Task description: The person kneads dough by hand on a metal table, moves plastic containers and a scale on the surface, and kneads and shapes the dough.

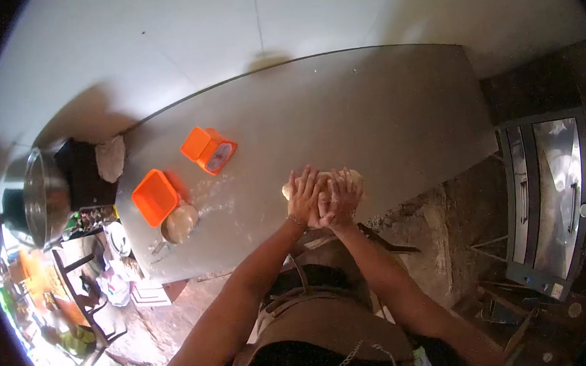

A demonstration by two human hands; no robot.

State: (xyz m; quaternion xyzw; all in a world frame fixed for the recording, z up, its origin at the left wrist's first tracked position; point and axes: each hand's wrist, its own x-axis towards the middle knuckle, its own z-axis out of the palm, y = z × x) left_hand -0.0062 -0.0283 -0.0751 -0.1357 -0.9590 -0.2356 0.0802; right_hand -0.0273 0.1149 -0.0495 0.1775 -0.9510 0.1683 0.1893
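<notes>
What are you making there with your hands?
A person is pressing both hands, the left hand and the right hand, down on a pale lump that looks like dough, near the edge of a big table. Further along the table sit an orange scale, an orange tray and a round pan with something pale in it.

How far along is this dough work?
Mixing looks done: the dough holds together. Kneading seems in hand: the left hand and right hand press down on it. Likely left: more kneading, then perhaps weighing, since the orange scale stands off to one side.
</notes>
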